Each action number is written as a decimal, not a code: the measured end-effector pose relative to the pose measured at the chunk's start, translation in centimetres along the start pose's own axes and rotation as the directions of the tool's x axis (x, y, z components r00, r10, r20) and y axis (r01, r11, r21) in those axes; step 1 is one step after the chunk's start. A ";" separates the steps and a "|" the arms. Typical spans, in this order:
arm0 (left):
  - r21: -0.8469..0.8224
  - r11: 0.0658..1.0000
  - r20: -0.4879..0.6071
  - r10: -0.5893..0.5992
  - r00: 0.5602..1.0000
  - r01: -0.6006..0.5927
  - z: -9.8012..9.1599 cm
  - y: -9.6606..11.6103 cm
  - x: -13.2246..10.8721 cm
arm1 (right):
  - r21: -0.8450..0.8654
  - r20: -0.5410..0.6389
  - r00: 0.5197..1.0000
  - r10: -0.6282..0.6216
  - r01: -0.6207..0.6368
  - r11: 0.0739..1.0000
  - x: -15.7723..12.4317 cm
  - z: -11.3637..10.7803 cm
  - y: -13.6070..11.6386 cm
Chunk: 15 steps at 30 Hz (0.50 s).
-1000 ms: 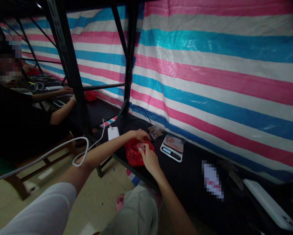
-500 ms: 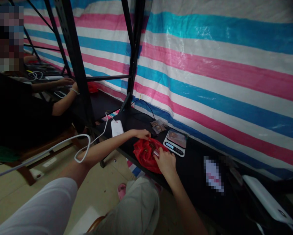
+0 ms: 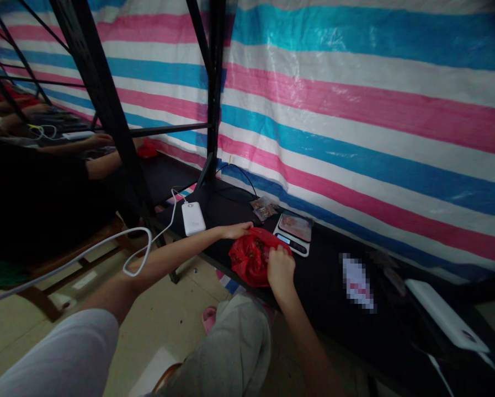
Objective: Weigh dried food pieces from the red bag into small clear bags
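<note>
A red plastic bag (image 3: 247,270) lies open on the black table, with small brown bits (image 3: 256,248) inside. My left hand (image 3: 242,229) pinches the bag's far left rim. At the bag's right side is my right hand (image 3: 281,266), its fingers closed and curled over the opening; what they hold is mostly hidden. Just beyond the bag stands a small white digital scale (image 3: 292,242), its display lit. On its pan rests a clear packet (image 3: 296,225) with brownish contents. More clear packets of brown bits (image 3: 264,208) lie behind, left of the scale.
A white power bank (image 3: 193,219) with a cable lies left of the bag. Its white cable (image 3: 137,270) loops across my left forearm. Another white device (image 3: 446,314) lies at the right. Black metal posts (image 3: 214,88) rise at the back left. A co-worker's arm (image 3: 104,165) reaches over the neighbouring table.
My right hand has shifted up along the bag's right rim, and the small pinkish thing seen at its fingertips is now mostly hidden. My left hand still holds the rim. The view has turned slightly.
</note>
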<state>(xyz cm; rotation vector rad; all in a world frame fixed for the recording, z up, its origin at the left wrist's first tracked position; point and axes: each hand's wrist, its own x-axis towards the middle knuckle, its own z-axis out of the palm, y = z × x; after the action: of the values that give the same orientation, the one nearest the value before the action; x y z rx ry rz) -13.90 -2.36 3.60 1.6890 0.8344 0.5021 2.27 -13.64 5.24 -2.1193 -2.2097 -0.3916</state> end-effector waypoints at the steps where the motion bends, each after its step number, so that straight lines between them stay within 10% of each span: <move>1: -0.095 0.995 -0.021 -0.017 1.000 0.015 0.4 0.2 0.0 | 0.008 -0.004 1.000 0.005 -0.005 1.000 0.0 0.2 0.1; 15: -0.491 0.871 -0.067 -0.054 0.996 0.014 2.6 2.7 1.2 | 0.330 -0.036 0.990 0.140 -0.120 0.936 0.1 2.8 2.3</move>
<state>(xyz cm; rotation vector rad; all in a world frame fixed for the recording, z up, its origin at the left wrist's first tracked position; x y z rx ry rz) -10.54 -3.48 5.38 1.1882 0.7154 0.6955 4.89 -12.89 2.91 -2.0287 -1.9284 -0.0694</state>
